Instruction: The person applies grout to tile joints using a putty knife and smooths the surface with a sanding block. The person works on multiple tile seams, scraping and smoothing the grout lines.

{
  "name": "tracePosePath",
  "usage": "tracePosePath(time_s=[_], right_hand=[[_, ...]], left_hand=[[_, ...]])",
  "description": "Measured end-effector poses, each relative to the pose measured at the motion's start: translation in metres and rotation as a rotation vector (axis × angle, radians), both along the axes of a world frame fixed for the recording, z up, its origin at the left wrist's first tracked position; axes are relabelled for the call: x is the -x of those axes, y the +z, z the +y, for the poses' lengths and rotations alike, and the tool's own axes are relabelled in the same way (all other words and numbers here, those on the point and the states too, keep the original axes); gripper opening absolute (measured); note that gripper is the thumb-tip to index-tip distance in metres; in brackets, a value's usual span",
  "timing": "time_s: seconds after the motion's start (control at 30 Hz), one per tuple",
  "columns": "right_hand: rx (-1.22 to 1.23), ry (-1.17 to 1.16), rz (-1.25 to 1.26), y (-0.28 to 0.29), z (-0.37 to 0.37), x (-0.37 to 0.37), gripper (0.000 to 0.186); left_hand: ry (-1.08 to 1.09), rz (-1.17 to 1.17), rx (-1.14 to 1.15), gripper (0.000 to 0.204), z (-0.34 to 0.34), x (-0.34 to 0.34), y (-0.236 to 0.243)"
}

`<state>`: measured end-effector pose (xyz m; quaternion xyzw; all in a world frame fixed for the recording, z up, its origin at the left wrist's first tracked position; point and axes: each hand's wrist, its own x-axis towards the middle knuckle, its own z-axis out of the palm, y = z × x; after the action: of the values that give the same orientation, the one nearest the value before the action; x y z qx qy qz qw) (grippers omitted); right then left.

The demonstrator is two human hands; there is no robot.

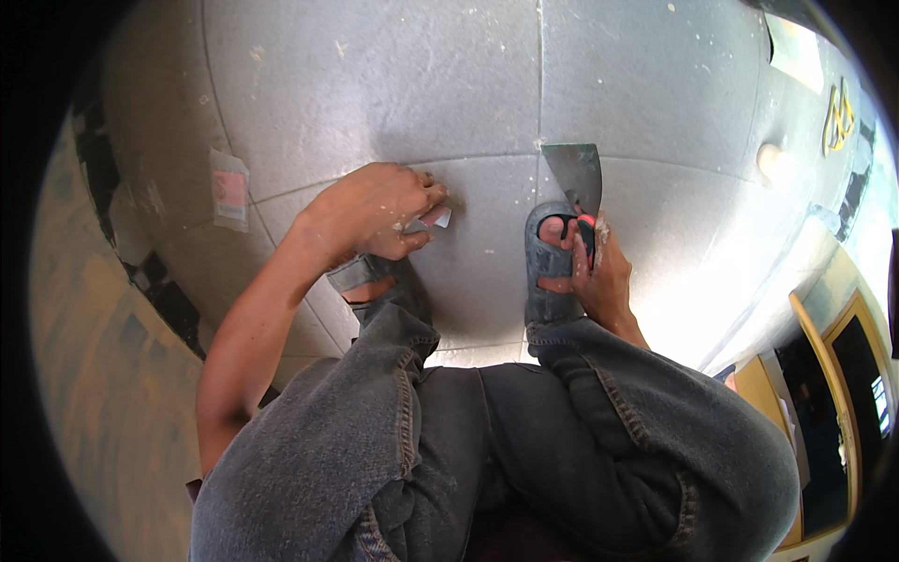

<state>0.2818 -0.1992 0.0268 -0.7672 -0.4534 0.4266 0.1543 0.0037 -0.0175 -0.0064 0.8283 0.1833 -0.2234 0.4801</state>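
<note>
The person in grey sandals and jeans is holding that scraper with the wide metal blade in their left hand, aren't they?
Not quite: the scraper is in the right hand, not the left hand, as the head view shows. The wide metal blade, grey sandals and jeans are right.

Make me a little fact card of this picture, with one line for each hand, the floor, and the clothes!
Left hand: the hand pinches a small pink and pale scrap
Right hand: the hand grips a scraper, wide blade pointing away from the person
Floor: grey tiles with pale specks
On the floor, left: a flat pink-and-white piece
Clothes: dark grey jeans, grey open-toed sandals
</note>
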Motion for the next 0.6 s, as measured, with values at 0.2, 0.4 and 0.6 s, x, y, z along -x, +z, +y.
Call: tracePosePath(time_s=[0.2, 0.4, 0.6], right_hand=[[0.053, 0.055, -0.044, 0.003, -0.001, -0.004, 0.044], [-0.012, 0.075, -0.052, -0.004, -0.003, -0.002, 0.046], [0.008, 0.049, -0.009, -0.001, 0.003, 0.0, 0.046]], left_hand=[[-0.037, 0.052, 0.017, 0.037, 0.003, -0.003, 0.003], [-0.019, 0.032, 0.036, 0.039, 0.003, -0.003, 0.004], [-0.016, 0.001, 0.0, 0.04, -0.001, 0.002, 0.0]])
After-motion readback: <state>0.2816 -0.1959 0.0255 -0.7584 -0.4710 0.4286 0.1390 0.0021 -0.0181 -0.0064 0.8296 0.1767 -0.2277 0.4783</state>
